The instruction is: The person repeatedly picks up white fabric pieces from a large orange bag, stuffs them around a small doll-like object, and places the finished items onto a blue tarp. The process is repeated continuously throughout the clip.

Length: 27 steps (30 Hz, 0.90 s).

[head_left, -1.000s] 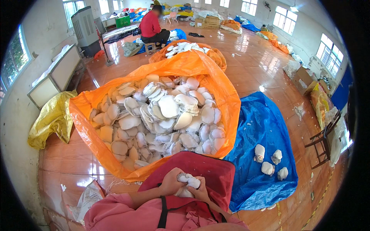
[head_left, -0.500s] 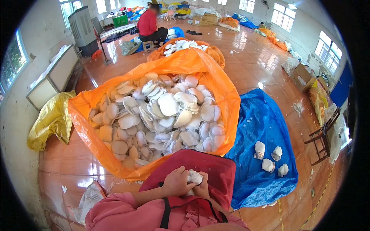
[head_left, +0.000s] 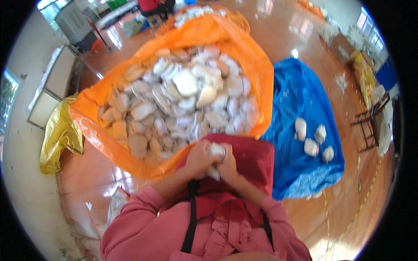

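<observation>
Over the dark red cloth (head_left: 254, 161) on my lap, my left hand (head_left: 198, 158) and my right hand (head_left: 228, 163) close from both sides around a soft white bundle (head_left: 216, 151). Its top shows between my fingers and a white end hangs below them. The picture is blurred, so its exact kind is unclear. Just beyond my lap lies a large heap of white and cream oval pads (head_left: 185, 82) inside an open orange plastic sheet (head_left: 257, 50). Several similar white bundles (head_left: 311, 148) rest on a blue tarp (head_left: 289, 95) to my right.
A yellow sack (head_left: 61, 139) lies left of the orange sheet, by a low white cabinet (head_left: 61, 71). Far ahead, a seated person (head_left: 154, 6) is beside another pad heap (head_left: 198, 15). A wooden chair (head_left: 370, 126) and a cardboard box (head_left: 344, 45) stand at the right.
My view has tipped downward, so the surroundings sit higher and more of my lap shows. Both hands still grip the white bundle, with a white end now hanging lower beneath them.
</observation>
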Each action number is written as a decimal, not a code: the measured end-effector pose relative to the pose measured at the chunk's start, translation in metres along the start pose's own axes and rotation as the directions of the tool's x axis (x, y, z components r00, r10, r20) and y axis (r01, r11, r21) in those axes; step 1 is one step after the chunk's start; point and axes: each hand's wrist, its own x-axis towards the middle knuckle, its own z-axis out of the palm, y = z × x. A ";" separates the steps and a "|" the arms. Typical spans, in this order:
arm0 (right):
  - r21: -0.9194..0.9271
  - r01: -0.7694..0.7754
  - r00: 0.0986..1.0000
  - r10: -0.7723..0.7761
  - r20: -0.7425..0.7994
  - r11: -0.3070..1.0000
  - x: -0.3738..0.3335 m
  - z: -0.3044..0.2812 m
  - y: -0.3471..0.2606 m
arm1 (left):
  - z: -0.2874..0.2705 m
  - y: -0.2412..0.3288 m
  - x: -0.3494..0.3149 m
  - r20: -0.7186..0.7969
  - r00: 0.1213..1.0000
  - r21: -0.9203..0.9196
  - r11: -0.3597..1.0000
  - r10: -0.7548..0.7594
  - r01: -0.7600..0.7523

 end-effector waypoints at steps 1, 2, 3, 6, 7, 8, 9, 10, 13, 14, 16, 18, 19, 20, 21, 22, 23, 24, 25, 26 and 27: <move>-0.005 -0.002 0.999 0.001 -0.047 1.000 0.000 0.006 0.010 | 0.001 -0.003 0.002 -0.004 1.000 -0.068 0.998 -0.008 0.008; 0.001 -0.053 0.998 0.053 -0.025 0.999 0.001 0.010 0.011 | 0.003 -0.009 0.002 0.002 1.000 -0.054 0.998 -0.023 0.023; -0.039 -0.072 0.996 0.070 -0.050 0.997 -0.001 0.015 0.017 | 0.003 -0.014 0.004 0.042 0.998 -0.054 0.998 -0.035 0.037; -0.088 -0.048 0.999 0.046 -0.030 0.995 -0.003 0.020 0.010 | 0.006 -0.029 -0.004 0.008 1.000 -0.050 0.999 -0.020 0.021; -0.114 -0.086 0.996 0.087 -0.002 0.990 -0.003 0.020 0.003 | 0.007 -0.029 -0.010 -0.014 0.999 -0.039 0.998 -0.050 0.049; -0.097 -0.092 0.995 0.095 0.028 0.991 0.000 0.021 0.009 | 0.010 -0.031 -0.011 -0.020 0.997 -0.054 0.996 -0.073 0.072; -0.079 -0.097 0.993 0.102 0.059 0.992 0.000 0.021 0.014 | 0.013 -0.034 -0.012 -0.028 0.995 -0.069 0.993 -0.097 0.095; -0.029 -0.103 0.991 0.105 0.087 0.994 -0.002 0.020 0.017 | 0.014 -0.037 -0.013 -0.025 0.994 -0.089 0.991 -0.105 0.103; 0.155 -0.167 0.955 0.121 0.272 0.974 -0.002 0.000 0.015 | 0.012 -0.048 -0.020 -0.013 0.996 -0.145 0.986 -0.088 0.085; 0.293 -0.380 0.881 0.248 0.402 0.877 -0.003 -0.015 0.015 | 0.011 -0.050 -0.021 0.006 0.999 -0.162 0.986 -0.044 0.045; 0.391 -0.516 0.800 0.266 0.537 0.762 0.003 -0.029 0.012 | 0.005 -0.062 -0.023 0.084 0.996 -0.245 0.969 -0.012 0.032; 0.409 -0.375 0.856 0.142 0.496 0.832 0.007 -0.031 0.010 | 0.002 -0.080 -0.024 0.143 0.990 -0.381 0.924 0.013 0.043; 0.384 -0.419 0.829 0.174 0.532 0.823 0.008 -0.033 0.009 | 0.004 -0.087 -0.026 0.169 0.985 -0.446 0.894 0.029 0.050; 0.359 -0.460 0.801 0.206 0.561 0.812 0.009 -0.034 0.008 | 0.002 -0.084 -0.025 0.182 0.982 -0.468 0.883 0.048 0.044; 0.333 -0.502 0.771 0.239 0.590 0.798 0.011 -0.036 0.007 | -0.003 -0.077 -0.023 0.185 0.977 -0.429 0.903 0.101 -0.012; 0.317 -0.542 0.737 0.259 0.624 0.779 0.015 -0.038 0.008 | -0.009 -0.070 -0.019 0.191 0.969 -0.390 0.918 0.154 -0.069; 0.266 -0.511 0.728 0.247 0.640 0.817 0.019 -0.039 0.007 | -0.013 -0.067 -0.016 0.192 0.959 -0.348 0.928 0.207 -0.131; 0.215 -0.477 0.717 0.236 0.656 0.852 0.023 -0.040 0.006 | -0.013 -0.069 -0.015 0.190 0.954 -0.357 0.922 0.232 -0.153; 0.164 -0.439 0.704 0.226 0.673 0.883 0.027 -0.041 0.004 | -0.012 -0.072 -0.015 0.188 0.948 -0.365 0.914 0.256 -0.174; 0.146 -0.404 0.704 0.205 0.680 0.903 0.031 -0.041 0.003 | -0.013 -0.072 -0.013 0.188 0.941 -0.374 0.906 0.282 -0.197; 0.129 -0.368 0.703 0.184 0.687 0.921 0.035 -0.039 0.001 | -0.014 -0.070 -0.011 0.201 0.938 -0.366 0.910 0.283 -0.196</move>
